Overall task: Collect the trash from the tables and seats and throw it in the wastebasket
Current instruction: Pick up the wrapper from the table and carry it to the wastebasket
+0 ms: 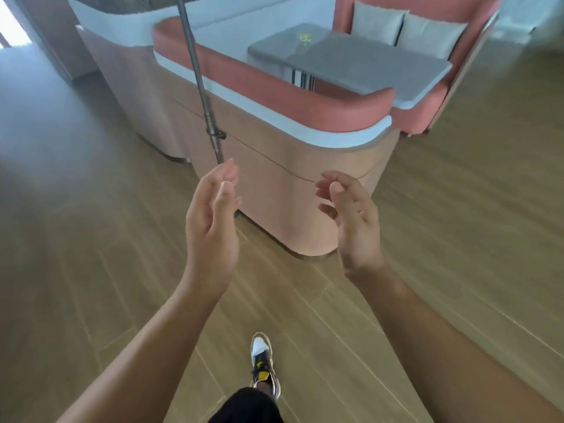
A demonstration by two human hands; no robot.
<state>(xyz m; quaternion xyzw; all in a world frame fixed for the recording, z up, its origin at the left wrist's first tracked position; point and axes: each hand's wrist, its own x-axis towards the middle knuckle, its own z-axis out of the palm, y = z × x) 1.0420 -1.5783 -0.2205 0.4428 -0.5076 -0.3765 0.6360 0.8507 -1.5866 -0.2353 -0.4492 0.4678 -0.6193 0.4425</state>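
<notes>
My left hand [212, 221] and my right hand [351, 221] are raised in front of me over the wooden floor, palms facing each other, fingers relaxed, holding nothing. Ahead stands a booth with a grey table [366, 65]. A small yellowish-green item [304, 38], too blurred to identify, sits on the far part of that table. Both hands are well short of the table. No wastebasket shows in this view.
The pink booth seat with a white ledge [274, 96] and curved beige base [290, 184] stands between me and the table. Two grey cushions [406, 29] lean on the far seat. A metal pole [201, 87] rises at the booth's left. My shoe [262, 358] is on the floor.
</notes>
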